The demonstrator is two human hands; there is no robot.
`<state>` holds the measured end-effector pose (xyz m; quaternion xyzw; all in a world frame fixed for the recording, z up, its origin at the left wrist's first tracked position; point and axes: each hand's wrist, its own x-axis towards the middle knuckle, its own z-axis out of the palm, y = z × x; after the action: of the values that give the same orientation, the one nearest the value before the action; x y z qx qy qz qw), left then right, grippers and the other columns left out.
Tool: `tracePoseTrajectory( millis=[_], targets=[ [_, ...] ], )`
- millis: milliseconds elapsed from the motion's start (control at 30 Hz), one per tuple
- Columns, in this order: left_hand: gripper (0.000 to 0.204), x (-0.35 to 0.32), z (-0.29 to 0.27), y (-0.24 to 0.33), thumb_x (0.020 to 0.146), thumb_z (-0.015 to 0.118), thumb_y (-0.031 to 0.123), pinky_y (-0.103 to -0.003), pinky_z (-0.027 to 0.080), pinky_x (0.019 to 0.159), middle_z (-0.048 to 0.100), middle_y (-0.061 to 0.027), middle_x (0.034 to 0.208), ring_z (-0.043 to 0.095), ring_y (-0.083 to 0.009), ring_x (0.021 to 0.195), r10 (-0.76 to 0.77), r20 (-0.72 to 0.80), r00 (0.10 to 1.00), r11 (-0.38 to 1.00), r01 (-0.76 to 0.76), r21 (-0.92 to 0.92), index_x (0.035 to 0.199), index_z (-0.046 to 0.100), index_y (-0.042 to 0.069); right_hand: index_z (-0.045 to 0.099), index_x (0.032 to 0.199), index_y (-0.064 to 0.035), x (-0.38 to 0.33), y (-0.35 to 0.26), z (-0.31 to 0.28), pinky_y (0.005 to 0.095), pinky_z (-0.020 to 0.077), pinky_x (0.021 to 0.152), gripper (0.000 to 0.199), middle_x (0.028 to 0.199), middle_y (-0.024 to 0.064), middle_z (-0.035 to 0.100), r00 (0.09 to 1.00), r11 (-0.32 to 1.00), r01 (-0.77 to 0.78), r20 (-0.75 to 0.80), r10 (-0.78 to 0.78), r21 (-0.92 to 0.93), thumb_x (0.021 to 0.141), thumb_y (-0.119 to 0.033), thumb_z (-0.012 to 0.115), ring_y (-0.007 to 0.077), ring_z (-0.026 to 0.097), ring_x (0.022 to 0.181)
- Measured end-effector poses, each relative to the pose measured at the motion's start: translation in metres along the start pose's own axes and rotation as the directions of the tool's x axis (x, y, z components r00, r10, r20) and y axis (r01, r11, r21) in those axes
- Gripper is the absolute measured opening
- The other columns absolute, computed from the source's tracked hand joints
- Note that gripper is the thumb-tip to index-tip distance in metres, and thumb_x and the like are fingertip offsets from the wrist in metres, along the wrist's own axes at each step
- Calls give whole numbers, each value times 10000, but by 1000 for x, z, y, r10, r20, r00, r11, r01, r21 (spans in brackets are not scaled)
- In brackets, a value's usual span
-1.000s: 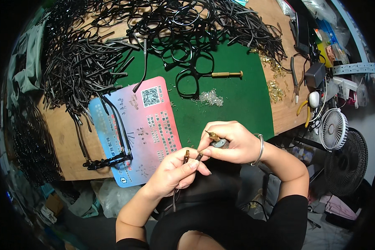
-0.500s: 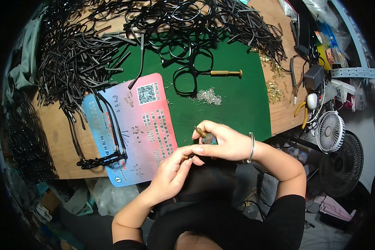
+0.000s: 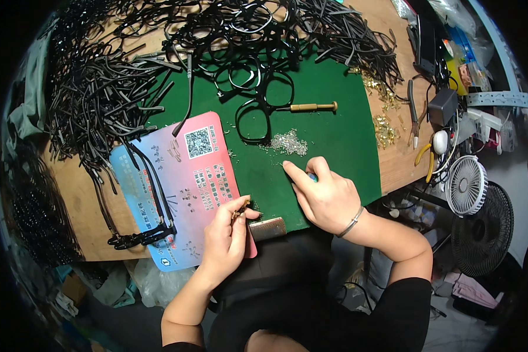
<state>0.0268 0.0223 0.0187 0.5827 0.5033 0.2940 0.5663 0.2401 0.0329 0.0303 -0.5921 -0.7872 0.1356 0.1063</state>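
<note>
My left hand (image 3: 224, 233) pinches a small brown-and-brass piece (image 3: 244, 205) between thumb and fingers, above the lower right edge of the pink-and-blue printed mat (image 3: 211, 182). What the piece is, I cannot make out. My right hand (image 3: 331, 199) rests over the green mat (image 3: 334, 129), its index fingertip touching down just below a pile of tiny silvery screws (image 3: 288, 142). A blue bit of a small tool (image 3: 313, 177) shows between its curled fingers; the rest is hidden. Beyond the screws lies a black glasses frame (image 3: 253, 139) with a brass-handled screwdriver (image 3: 314, 107) beside it.
Black glasses frames (image 3: 234, 29) heap up at the back, with loose black temples (image 3: 100, 94) at the left. Assembled black glasses (image 3: 141, 237) lie across the printed mat. Brass pieces (image 3: 387, 130), yellow-handled pliers (image 3: 423, 159) and a white fan (image 3: 467, 186) stand at the right.
My hands have come apart. The right one moved up and right to the green mat near the screws; the left stayed low with its small piece. A textured metallic strip is uncovered between them.
</note>
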Motion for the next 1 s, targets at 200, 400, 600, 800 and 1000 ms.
tracePoseTrajectory(
  millis=[200, 400, 600, 800, 1000],
  targets=[
    [246, -4, -6, 5, 916, 414, -11, -241, 465, 703, 632, -107, 929, 575, -114, 748, -197, 50, 979, 954, 203, -219, 1158, 457, -28, 513, 1159, -114, 1, 0, 2, 324, 491, 444, 454, 869, 101, 461, 1000, 1000, -3, 4, 3, -22, 719, -108, 624, 207, 570, 561],
    [241, -3, -8, 4, 927, 403, 8, -180, 419, 597, 625, -86, 948, 486, -31, 634, -222, 64, 973, 942, 231, -242, 1161, 445, -36, 517, 1157, -127, 4, 0, -1, 320, 489, 436, 459, 861, 92, 471, 998, 996, 46, 42, -42, -75, 709, -103, 615, 201, 555, 536],
    [222, -3, -8, 3, 921, 417, 14, -214, 462, 668, 648, -82, 923, 540, -56, 674, -270, 37, 962, 937, 272, -220, 1133, 469, -29, 492, 1149, -118, 7, -14, -17, 419, 512, 544, 309, 876, 153, 486, 950, 931, -117, 313, 2, 347, 841, -122, 512, 354, 588, 618],
    [218, -5, 4, -9, 895, 444, -2, -301, 494, 735, 637, -150, 931, 640, -201, 840, 35, -142, 989, 997, -23, 79, 1105, 499, -27, 494, 1184, -137, 18, -41, -14, 389, 502, 657, 313, 913, 139, 485, 855, 822, -185, 501, -135, 538, 871, -124, 481, 311, 566, 703],
    [219, -5, 9, -4, 881, 466, -15, -306, 509, 665, 643, -154, 878, 658, -237, 752, 43, -178, 983, 985, -12, 172, 1097, 504, -30, 487, 1180, -144, 17, -40, -11, 392, 503, 641, 310, 913, 141, 480, 865, 821, -146, 474, -164, 551, 871, -126, 481, 315, 563, 689]
  ],
)
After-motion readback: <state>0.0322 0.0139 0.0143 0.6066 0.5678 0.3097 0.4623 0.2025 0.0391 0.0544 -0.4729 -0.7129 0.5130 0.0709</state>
